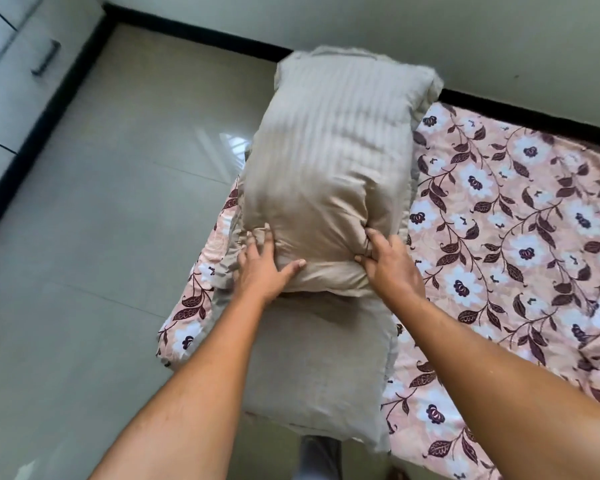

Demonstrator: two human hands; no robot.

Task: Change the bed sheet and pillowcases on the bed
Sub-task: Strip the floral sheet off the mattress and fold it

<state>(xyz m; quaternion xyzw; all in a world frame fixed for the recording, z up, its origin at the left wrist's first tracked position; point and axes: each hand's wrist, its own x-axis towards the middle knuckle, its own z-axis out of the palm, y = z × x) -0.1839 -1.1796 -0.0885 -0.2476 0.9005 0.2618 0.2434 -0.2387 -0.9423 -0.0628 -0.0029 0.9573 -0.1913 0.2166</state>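
Floor [101,220]: glossy pale tiles left of the bed, edged by black skirting [205,34] under a pale wall [395,29]; drawer cabinet [11,64] far left.
Bed sheet [516,237]: pink, white flowers and dark leaves, lightly creased.
Left hand [267,265]: arm stretched forward, fingers dug into bunched cloth, thumb laid across the fold.
Right hand [388,261]: arm stretched forward, pinching a gathered knot of cloth.
Upper pillow [333,150]: plump, beige, faintly striped, tilted up, near end on the lower one.
Lower pillow [319,358]: same beige, flat on the bed's near left corner.
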